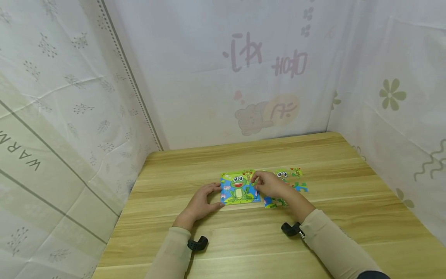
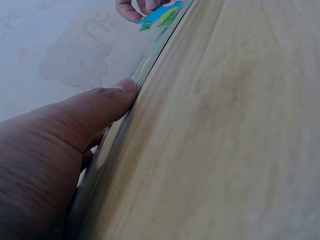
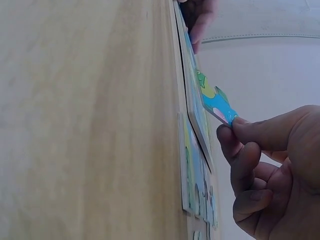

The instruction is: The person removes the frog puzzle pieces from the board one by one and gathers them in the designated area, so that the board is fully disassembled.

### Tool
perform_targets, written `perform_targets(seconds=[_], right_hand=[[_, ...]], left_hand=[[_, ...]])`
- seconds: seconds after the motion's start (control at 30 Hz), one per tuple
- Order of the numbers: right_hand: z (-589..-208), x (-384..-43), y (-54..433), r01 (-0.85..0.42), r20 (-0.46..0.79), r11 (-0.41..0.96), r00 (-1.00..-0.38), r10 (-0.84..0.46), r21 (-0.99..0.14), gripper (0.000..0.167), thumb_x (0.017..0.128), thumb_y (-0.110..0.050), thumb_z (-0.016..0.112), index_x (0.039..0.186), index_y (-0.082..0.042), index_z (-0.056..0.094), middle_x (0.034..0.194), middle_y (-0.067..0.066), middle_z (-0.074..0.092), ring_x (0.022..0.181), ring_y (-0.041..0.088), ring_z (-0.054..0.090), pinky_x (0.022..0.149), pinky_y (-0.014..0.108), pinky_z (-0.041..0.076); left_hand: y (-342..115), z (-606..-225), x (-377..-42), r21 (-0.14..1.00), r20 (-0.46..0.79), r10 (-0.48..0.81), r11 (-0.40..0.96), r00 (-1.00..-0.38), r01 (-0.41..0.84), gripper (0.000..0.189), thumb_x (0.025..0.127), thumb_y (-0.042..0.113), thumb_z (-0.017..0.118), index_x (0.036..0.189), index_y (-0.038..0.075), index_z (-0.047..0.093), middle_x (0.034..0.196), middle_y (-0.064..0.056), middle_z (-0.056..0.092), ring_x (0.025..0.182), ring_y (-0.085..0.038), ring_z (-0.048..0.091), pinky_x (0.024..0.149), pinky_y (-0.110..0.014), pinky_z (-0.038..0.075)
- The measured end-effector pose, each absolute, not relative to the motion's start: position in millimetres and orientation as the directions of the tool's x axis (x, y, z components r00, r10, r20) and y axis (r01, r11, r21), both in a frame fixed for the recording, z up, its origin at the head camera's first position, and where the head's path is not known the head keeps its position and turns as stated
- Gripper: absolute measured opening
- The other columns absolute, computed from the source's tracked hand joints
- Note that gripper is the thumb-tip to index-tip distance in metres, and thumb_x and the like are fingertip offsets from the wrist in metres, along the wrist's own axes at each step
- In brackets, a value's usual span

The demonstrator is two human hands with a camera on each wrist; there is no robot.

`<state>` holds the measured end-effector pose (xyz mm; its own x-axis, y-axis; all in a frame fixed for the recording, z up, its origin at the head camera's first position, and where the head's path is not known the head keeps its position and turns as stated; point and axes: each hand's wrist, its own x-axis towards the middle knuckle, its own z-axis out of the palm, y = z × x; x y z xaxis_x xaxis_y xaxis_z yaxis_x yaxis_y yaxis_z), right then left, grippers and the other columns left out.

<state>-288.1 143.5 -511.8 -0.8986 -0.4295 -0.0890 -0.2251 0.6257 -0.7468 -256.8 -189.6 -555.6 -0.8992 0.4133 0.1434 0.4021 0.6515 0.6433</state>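
Note:
A frog picture puzzle board lies flat on the wooden table, showing a green frog with an open red mouth on a blue ground. My left hand rests at its left side, thumb by the near corner and fingers spread along the edge. In the left wrist view the thumb touches the board's rim. Over the board's right side, my right hand pinches a puzzle piece between thumb and index finger. That piece is blue, green and yellow, and it tilts above the board in the right wrist view.
Right of the board lie several puzzle pieces, including one with frog eyes, a blue and green piece and a blue corner piece. My right forearm overlaps some of them. Printed curtains hang around the wooden table.

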Motion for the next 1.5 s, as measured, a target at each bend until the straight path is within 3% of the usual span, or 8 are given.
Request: perform_targets(seconds=[0.37, 0.63, 0.8, 0.97, 1.23, 1.5], right_hand=[[-505.4, -284.8, 152.4, -0.239, -0.078, 0.608, -0.891, -0.448, -0.757, 0.015, 0.104, -0.008, 0.067, 0.116, -0.017, 0.066, 0.09, 0.004, 0.065, 0.071, 0.021, 0.062, 0.057, 0.032, 0.05], [-504.6, -280.9, 167.2, -0.232, -0.07, 0.597, -0.896, -0.438, -0.768, 0.015, 0.104, -0.008, 0.066, 0.116, -0.017, 0.067, 0.091, 0.004, 0.064, 0.065, 0.02, 0.058, 0.053, 0.03, 0.05], [-499.5, -277.9, 176.8, -0.217, -0.076, 0.589, -0.899, -0.431, -0.778, 0.015, 0.104, -0.01, 0.066, 0.118, -0.015, 0.067, 0.093, 0.006, 0.065, 0.07, 0.02, 0.06, 0.055, 0.03, 0.048], [-495.6, -275.6, 187.8, -0.197, -0.086, 0.578, -0.902, -0.424, -0.792, 0.014, 0.104, -0.012, 0.067, 0.118, -0.015, 0.067, 0.094, 0.008, 0.065, 0.063, 0.018, 0.053, 0.05, 0.027, 0.041], [-494.4, -270.6, 204.2, -0.189, -0.081, 0.538, -0.896, -0.437, -0.821, 0.013, 0.104, -0.007, 0.065, 0.117, -0.008, 0.066, 0.092, 0.013, 0.065, 0.062, 0.022, 0.054, 0.049, 0.028, 0.046], [-500.4, -270.0, 228.1, -0.209, -0.063, 0.572, -0.906, -0.418, -0.793, 0.013, 0.105, -0.011, 0.064, 0.117, -0.011, 0.068, 0.092, 0.01, 0.066, 0.073, 0.025, 0.06, 0.056, 0.03, 0.05]], left_hand=[[-189.5, -555.7, -257.6, 0.637, 0.138, 0.414, 0.658, -0.9, 0.401, 0.061, 0.09, 0.042, 0.085, 0.143, 0.02, 0.065, 0.158, 0.007, 0.049, 0.151, -0.021, 0.038, 0.124, -0.046, 0.031], [-189.8, -555.3, -256.9, 0.644, 0.15, 0.423, 0.644, -0.894, 0.413, 0.061, 0.09, 0.042, 0.084, 0.142, 0.018, 0.065, 0.158, 0.003, 0.05, 0.15, -0.027, 0.039, 0.123, -0.052, 0.032], [-189.8, -555.1, -257.0, 0.646, 0.142, 0.417, 0.649, -0.898, 0.403, 0.06, 0.09, 0.04, 0.085, 0.143, 0.018, 0.065, 0.158, 0.005, 0.05, 0.151, -0.024, 0.039, 0.124, -0.049, 0.032], [-189.9, -555.8, -257.3, 0.648, 0.142, 0.416, 0.647, -0.898, 0.402, 0.06, 0.09, 0.039, 0.085, 0.142, 0.018, 0.065, 0.158, 0.005, 0.05, 0.151, -0.022, 0.038, 0.124, -0.048, 0.031], [-190.7, -556.3, -257.8, 0.659, 0.153, 0.425, 0.629, -0.892, 0.413, 0.061, 0.09, 0.041, 0.085, 0.142, 0.018, 0.065, 0.158, 0.004, 0.05, 0.15, -0.023, 0.04, 0.124, -0.049, 0.032], [-190.2, -556.5, -258.2, 0.664, 0.143, 0.426, 0.628, -0.894, 0.405, 0.061, 0.09, 0.04, 0.085, 0.143, 0.018, 0.064, 0.159, 0.004, 0.049, 0.151, -0.024, 0.039, 0.124, -0.049, 0.031]])
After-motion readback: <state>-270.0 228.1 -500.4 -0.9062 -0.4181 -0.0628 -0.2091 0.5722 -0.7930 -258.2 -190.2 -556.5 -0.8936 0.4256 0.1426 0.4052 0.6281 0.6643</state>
